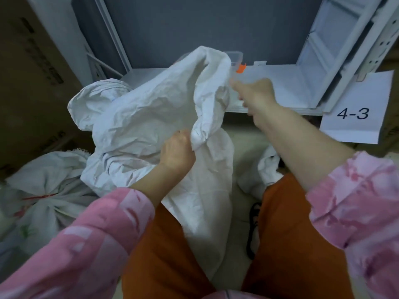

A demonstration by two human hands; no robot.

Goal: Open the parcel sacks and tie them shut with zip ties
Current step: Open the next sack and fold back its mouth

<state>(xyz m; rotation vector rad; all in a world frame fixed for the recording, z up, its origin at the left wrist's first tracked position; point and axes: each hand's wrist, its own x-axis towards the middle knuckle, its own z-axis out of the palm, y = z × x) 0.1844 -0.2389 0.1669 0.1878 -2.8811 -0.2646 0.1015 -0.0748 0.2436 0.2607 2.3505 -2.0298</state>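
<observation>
Only one readable text: "4-3", dark handwritten-style digits on a white paper sheet (356, 108) at about 3 o'clock, hanging off the front edge of the white shelf (280, 89). Cardboard box (32, 50) at 10 o'clock carries dark printed lines along its side, too blurred to read. Tied white sack (43, 190) at 8 o'clock shows faint green and red marks, not legible. No brands or other numbers readable.

Sack (151, 117) before shelf (287, 91)
</observation>
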